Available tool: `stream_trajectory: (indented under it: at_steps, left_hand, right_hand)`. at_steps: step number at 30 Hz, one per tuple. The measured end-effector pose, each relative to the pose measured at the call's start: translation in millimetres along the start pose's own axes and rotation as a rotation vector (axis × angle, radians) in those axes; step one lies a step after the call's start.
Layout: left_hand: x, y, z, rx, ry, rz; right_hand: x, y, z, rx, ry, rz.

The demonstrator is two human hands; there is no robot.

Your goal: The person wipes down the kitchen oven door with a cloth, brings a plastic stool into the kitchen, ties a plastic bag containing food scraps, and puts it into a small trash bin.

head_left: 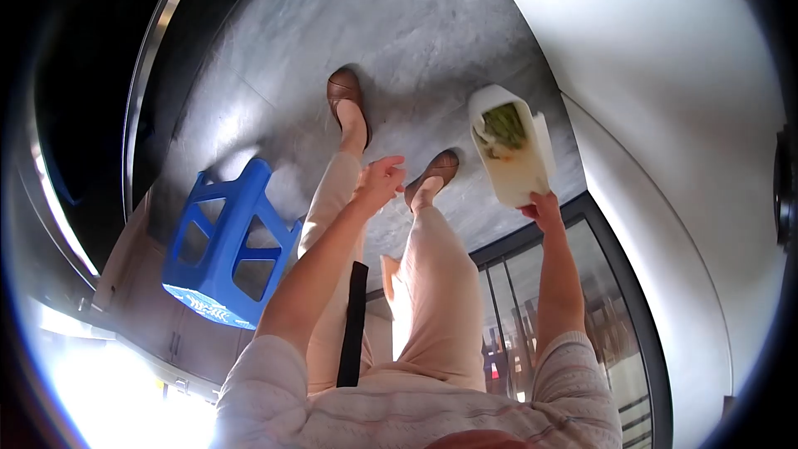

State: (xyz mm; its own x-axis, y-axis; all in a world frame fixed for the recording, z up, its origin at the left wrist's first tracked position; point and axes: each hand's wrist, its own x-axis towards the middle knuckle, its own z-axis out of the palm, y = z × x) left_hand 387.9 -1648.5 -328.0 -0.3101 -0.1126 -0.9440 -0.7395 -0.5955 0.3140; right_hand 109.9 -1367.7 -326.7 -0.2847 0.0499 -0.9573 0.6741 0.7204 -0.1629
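Observation:
My right hand [543, 208] grips the near end of a pale, long container [514, 176], its fingers closed on the rim. Green leafy scraps [504, 127] lie inside the container, which is held out over the floor at the right. My left hand [382, 184] is in the air above my legs, fingers partly bent and apart, with nothing visible in it. Below it are my brown shoes [441, 168] on the floor.
A blue plastic stool [229, 249] stands at the left on the grey floor [399, 25]. Large white panels [665, 91] rise at the right. A dark-framed glass door [619, 283] is at the lower right, and cabinets [166, 324] at the lower left.

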Motion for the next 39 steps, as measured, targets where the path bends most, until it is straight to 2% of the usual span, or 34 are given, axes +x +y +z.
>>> stream_trajectory:
  at_steps: [3,6,9,12,13,15,20,27,31,34,36,37,38,39]
  left_hand:
    - [3,2,4,0.013,0.008,-0.017]
    - [0,5,2,-0.015,0.027,0.028]
    - [-4,15,-2,-0.029,0.061,0.066]
    - [-20,25,-2,-0.028,0.100,0.087]
    - [-27,28,-5,-0.027,0.114,0.096]
    - [-47,35,-11,0.043,0.134,0.123]
    - [-91,44,-33,0.167,0.211,0.141]
    - [-166,91,-54,0.159,0.222,0.263]
    - [-208,120,-86,0.249,0.233,0.303]
    - [-195,88,-133,0.327,0.356,0.377]
    - [-228,93,-152,0.298,0.407,0.241]
    - [-218,63,-162,0.269,0.462,0.244]
    - [-227,52,-170,0.359,0.492,0.195]
    - [-231,35,-175,0.602,0.523,0.112]
  right_hand:
    - [9,37,-40,0.015,0.092,0.114]
    - [23,77,-65,0.043,0.253,0.129]
    - [24,91,-71,0.101,0.276,0.248]
    - [13,92,-54,0.158,0.283,0.275]
    - [9,88,-51,0.163,0.220,0.277]
    - [-7,83,-41,0.026,0.230,0.248]
    - [-60,54,-23,-0.217,0.089,0.045]
    - [-192,-81,43,-0.267,-0.151,-0.237]
    - [-248,-147,73,-0.301,-0.167,-0.347]
    - [-266,-173,86,-0.334,-0.226,-0.513]
    - [-261,-177,94,-0.338,-0.242,-0.537]
    - [-269,-183,94,-0.391,-0.282,-0.556]
    - [-272,-183,99,-0.419,-0.285,-0.536]
    - [-271,-182,100,-0.444,-0.349,-0.529]
